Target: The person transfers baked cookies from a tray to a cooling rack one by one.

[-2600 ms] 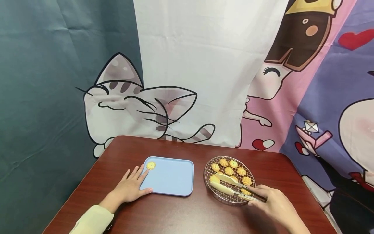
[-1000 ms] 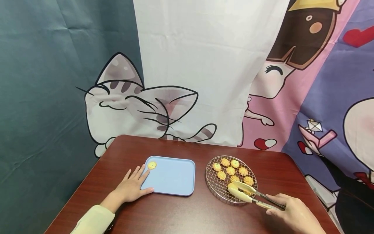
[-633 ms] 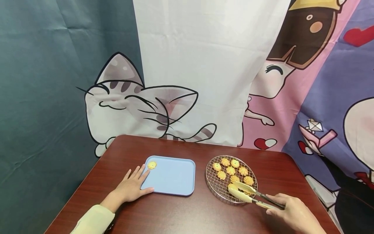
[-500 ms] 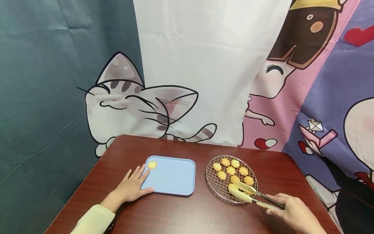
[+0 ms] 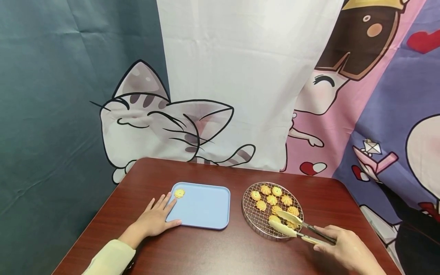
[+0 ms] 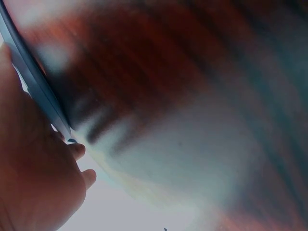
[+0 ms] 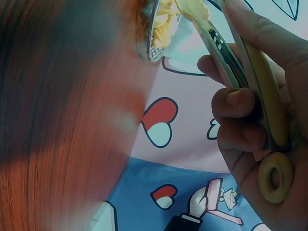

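Note:
My right hand (image 5: 347, 246) grips a pair of tongs (image 5: 314, 229) with pale yellow tips. The tips stand apart over the front of a round wire rack (image 5: 252, 219), one on each side of a ridged cookie (image 5: 274, 219). Several more golden cookies (image 5: 272, 199) lie on the rack. In the right wrist view, fingers and thumb wrap the tong handles (image 7: 269, 91), with a yellow ring at their end. My left hand (image 5: 154, 219) lies with spread fingers on the left edge of a light blue tray (image 5: 206, 206). One cookie (image 5: 179, 193) sits in that tray's far left corner.
Everything stands on a dark red-brown wooden table (image 5: 220, 252). Cartoon-printed curtains (image 5: 240, 76) hang right behind its back edge. A strip of table separates the tray from the rack.
The tongs went from the rack's left side to its front right, leaving a cookie behind on the left. Over the last half second their tips spread wider. My left hand stayed on the tray.

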Available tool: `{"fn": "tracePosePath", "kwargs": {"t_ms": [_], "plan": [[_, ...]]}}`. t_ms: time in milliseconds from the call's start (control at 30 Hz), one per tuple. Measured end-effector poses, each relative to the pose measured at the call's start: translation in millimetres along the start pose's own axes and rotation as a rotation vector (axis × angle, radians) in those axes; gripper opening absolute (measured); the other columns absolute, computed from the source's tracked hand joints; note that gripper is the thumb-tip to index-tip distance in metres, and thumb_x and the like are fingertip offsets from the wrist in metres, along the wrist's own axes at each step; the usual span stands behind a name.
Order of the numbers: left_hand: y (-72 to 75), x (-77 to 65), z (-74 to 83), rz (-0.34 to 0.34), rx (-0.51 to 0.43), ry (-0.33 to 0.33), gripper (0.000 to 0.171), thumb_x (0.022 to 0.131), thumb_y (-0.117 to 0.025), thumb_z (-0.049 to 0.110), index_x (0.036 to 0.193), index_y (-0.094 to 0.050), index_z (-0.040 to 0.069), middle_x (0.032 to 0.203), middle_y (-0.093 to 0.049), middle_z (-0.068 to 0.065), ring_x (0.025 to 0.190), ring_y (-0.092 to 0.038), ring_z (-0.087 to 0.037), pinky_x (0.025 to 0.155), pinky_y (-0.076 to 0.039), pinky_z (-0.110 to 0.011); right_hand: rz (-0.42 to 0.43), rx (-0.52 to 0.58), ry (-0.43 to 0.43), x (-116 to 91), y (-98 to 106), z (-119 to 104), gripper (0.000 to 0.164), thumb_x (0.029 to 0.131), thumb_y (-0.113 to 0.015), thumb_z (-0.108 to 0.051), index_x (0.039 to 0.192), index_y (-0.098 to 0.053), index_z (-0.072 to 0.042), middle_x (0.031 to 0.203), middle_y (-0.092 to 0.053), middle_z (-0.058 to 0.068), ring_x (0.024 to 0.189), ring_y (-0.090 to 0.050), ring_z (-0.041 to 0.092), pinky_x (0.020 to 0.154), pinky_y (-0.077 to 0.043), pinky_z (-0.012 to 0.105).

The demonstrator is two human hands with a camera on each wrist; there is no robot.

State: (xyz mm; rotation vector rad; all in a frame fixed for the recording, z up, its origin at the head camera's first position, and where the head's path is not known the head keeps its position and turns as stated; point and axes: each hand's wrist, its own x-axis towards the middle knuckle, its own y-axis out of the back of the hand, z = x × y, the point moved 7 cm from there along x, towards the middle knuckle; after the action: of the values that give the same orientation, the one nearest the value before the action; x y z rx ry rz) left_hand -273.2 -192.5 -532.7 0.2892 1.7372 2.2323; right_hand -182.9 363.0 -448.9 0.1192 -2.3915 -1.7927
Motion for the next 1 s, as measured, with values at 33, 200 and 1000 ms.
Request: {"fn": "tracePosePath", "kwargs": {"t_ms": [33, 200, 1000], "plan": [[0.1, -0.1, -0.2, -0.004, 0.005, 0.005, 0.092, 0.093, -0.051, 0.073, 0.158, -0.036, 0.010, 0.167, -0.019, -0.019, 0.151, -0.023, -0.044, 0.119, -0.011, -0.067, -0.001, 0.002, -0.004, -0.2, 0.1, -0.4, 0.055, 0.068, -0.090, -0.047, 0.116, -0.078, -0.020, 0.094, -0.069, -0.010, 0.078, -0.057, 0.004, 0.065, -0.049, 0.030], [1.4, -0.6, 0.9, -0.031, 0.011, 0.020, 0.093, 0.092, -0.048, 0.075, 0.159, -0.034, 0.012, 0.168, -0.017, -0.017, 0.152, -0.021, -0.043, 0.119, -0.010, -0.066, -0.016, 0.011, -0.016, 1.9, -0.3, -3.0, 0.059, 0.069, -0.089, -0.051, 0.118, -0.077, -0.020, 0.099, -0.070, -0.006, 0.084, -0.062, 0.012, 0.070, -0.054, 0.037], [2.5, -2.1, 1.5, -0.023, 0.001, 0.016, 0.092, 0.093, -0.049, 0.074, 0.158, -0.036, 0.010, 0.167, -0.019, -0.019, 0.152, -0.022, -0.043, 0.119, -0.010, -0.067, 0.167, 0.050, 0.196, 29.1, -2.7, -55.5, 0.054, 0.069, -0.091, -0.045, 0.117, -0.078, -0.024, 0.105, -0.072, -0.012, 0.093, -0.068, 0.012, 0.078, -0.055, 0.039]]}}
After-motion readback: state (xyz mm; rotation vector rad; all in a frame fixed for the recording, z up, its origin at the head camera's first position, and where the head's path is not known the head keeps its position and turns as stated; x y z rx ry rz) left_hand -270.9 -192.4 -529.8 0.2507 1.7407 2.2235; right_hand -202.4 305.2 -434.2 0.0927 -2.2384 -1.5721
